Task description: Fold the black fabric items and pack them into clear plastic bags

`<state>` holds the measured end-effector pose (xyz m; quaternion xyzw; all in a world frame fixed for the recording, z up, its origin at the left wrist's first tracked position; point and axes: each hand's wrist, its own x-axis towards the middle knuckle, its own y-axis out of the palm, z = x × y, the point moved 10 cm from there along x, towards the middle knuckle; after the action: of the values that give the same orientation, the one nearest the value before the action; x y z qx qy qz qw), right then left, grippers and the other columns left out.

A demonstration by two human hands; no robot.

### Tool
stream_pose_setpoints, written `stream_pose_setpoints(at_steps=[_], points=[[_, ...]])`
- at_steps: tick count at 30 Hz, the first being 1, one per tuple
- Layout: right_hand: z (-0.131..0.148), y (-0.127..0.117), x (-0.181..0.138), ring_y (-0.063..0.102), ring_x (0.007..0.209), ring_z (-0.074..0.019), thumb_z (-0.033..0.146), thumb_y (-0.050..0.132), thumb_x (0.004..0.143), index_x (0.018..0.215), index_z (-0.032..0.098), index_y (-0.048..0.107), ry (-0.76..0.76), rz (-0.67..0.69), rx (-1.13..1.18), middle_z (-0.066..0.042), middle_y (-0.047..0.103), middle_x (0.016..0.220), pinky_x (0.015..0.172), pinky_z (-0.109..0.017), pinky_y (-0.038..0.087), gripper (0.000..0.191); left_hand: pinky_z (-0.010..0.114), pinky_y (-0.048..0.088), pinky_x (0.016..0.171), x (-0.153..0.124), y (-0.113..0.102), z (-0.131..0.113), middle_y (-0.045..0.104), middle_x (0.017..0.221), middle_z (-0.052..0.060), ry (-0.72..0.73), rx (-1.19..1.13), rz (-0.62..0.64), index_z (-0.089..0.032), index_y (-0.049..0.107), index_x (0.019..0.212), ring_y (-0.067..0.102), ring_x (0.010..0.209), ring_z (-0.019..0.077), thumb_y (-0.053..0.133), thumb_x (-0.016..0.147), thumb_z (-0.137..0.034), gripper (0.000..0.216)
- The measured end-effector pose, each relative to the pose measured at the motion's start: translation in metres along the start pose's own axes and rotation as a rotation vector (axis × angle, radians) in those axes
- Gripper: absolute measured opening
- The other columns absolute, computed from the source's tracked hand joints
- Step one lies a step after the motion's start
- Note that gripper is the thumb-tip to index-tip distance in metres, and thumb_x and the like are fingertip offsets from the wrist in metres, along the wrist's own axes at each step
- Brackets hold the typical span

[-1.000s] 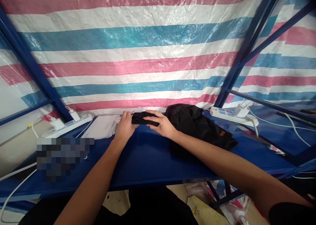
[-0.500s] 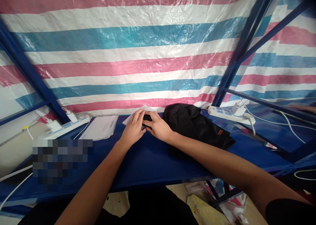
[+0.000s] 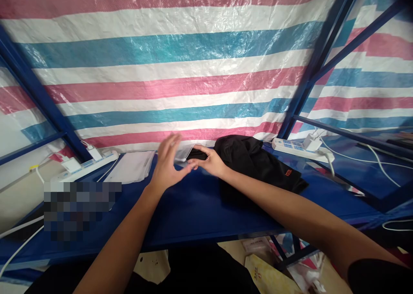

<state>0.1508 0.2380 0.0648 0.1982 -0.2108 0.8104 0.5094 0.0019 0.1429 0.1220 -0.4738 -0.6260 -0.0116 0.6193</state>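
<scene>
My right hand (image 3: 211, 162) grips a small black item (image 3: 197, 155), dark and folded-looking, with thumb and fingers curved around its right side. Against that item's left side is a clear plastic bag (image 3: 182, 153), its edge raised. My left hand (image 3: 165, 167) is just left of the bag, fingers stretched up and apart, slightly blurred. Its thumb reaches over to the right hand's thumb. Close by on the right lies a crumpled black garment (image 3: 251, 162) with small red lettering. Whether the black item is inside the bag cannot be made out.
A stack of white, flat plastic sleeves (image 3: 130, 167) lies left on the blue table (image 3: 193, 216). Power strips (image 3: 93, 165) with plugs and cables stand at both sides. Blue metal posts (image 3: 305, 83) and a striped tarpaulin (image 3: 180, 83) bound the back. A blurred-out patch covers the left.
My left hand has lifted off the black item and moved left, its fingers opening. The clear bag's edge now shows between the hands. My right hand has stayed nearly in place.
</scene>
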Motion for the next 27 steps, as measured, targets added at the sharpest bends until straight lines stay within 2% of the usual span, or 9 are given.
stream_pose_setpoints(at_steps=[2,4,7,10,13,17,19,22,27], points=[[-0.020,-0.011,0.001,0.080,0.089,-0.0246,0.040,0.099,0.076,0.131,0.022,0.074,0.195,-0.098,0.259,-0.006,0.080,0.111,0.076,-0.038,0.073,0.063,0.056,0.027,0.136,-0.004,-0.032,0.017,0.033,0.177,0.017,-0.134,0.011,-0.280,-0.028,0.026,0.173,0.026,0.168,0.0382,0.079,0.097,-0.049,0.095],[-0.032,-0.015,0.000,0.078,0.083,-0.0208,0.038,0.102,0.072,0.124,0.022,0.075,0.310,-0.154,0.473,-0.005,0.079,0.108,0.065,-0.031,0.071,0.060,0.055,0.030,0.135,-0.011,-0.041,0.043,0.030,0.179,0.017,-0.318,-0.046,-0.391,-0.028,0.023,0.173,0.027,0.168,0.0368,0.082,0.094,-0.052,0.102],[-0.039,-0.005,-0.002,0.075,0.078,-0.0170,0.042,0.100,0.076,0.118,0.020,0.075,0.425,-0.086,0.643,-0.005,0.078,0.104,0.058,-0.024,0.068,0.053,0.051,0.044,0.126,-0.016,-0.005,0.073,0.046,0.172,0.016,-0.544,-0.330,-0.170,-0.028,0.039,0.167,0.046,0.158,0.0359,0.087,0.087,-0.056,0.097],[-0.037,0.009,-0.007,0.071,0.069,-0.0147,0.049,0.096,0.081,0.120,0.020,0.074,0.471,0.027,0.615,-0.004,0.077,0.099,0.053,-0.025,0.065,0.054,0.045,0.056,0.112,-0.018,0.034,0.071,0.074,0.143,0.013,-0.625,-0.631,0.084,-0.022,0.066,0.143,0.069,0.134,0.0350,0.089,0.084,-0.058,0.072],[-0.027,0.006,-0.008,0.073,0.072,-0.0156,0.053,0.091,0.085,0.125,0.022,0.076,0.386,0.058,0.394,-0.004,0.080,0.105,0.056,-0.025,0.062,0.053,0.042,0.060,0.103,-0.020,0.036,0.068,0.082,0.125,0.011,-0.675,-0.712,0.087,-0.020,0.077,0.125,0.076,0.120,0.0342,0.093,0.079,-0.058,0.062],[-0.006,0.004,-0.004,0.077,0.113,-0.0269,0.045,0.097,0.077,0.122,0.020,0.081,0.187,0.172,0.065,-0.006,0.082,0.124,0.098,-0.037,0.064,0.053,0.042,0.061,0.099,-0.021,0.028,0.070,0.083,0.123,0.010,-0.714,-0.677,0.061,-0.022,0.080,0.122,0.077,0.117,0.0351,0.095,0.077,-0.058,0.059],[-0.008,0.009,-0.006,0.077,0.117,-0.0295,0.044,0.099,0.074,0.117,0.018,0.083,0.183,0.262,0.010,-0.008,0.082,0.123,0.106,-0.041,0.061,0.052,0.044,0.061,0.098,-0.022,0.027,0.072,0.084,0.121,0.010,-0.726,-0.632,0.094,-0.022,0.081,0.120,0.077,0.116,0.0367,0.095,0.076,-0.059,0.060],[-0.020,0.011,-0.008,0.080,0.106,-0.0273,0.046,0.098,0.076,0.114,0.018,0.084,0.252,0.295,0.072,-0.008,0.084,0.117,0.094,-0.038,0.065,0.049,0.045,0.061,0.098,-0.023,0.029,0.073,0.083,0.122,0.011,-0.729,-0.616,0.125,-0.022,0.082,0.122,0.077,0.118,0.0384,0.095,0.074,-0.060,0.062],[-0.038,0.002,-0.007,0.079,0.078,-0.0219,0.045,0.104,0.067,0.101,0.015,0.084,0.366,0.101,0.322,-0.008,0.084,0.095,0.070,-0.032,0.067,0.049,0.045,0.060,0.102,-0.025,0.042,0.072,0.083,0.125,0.011,-0.738,-0.691,0.183,-0.022,0.080,0.128,0.076,0.119,0.0374,0.097,0.072,-0.058,0.068]])
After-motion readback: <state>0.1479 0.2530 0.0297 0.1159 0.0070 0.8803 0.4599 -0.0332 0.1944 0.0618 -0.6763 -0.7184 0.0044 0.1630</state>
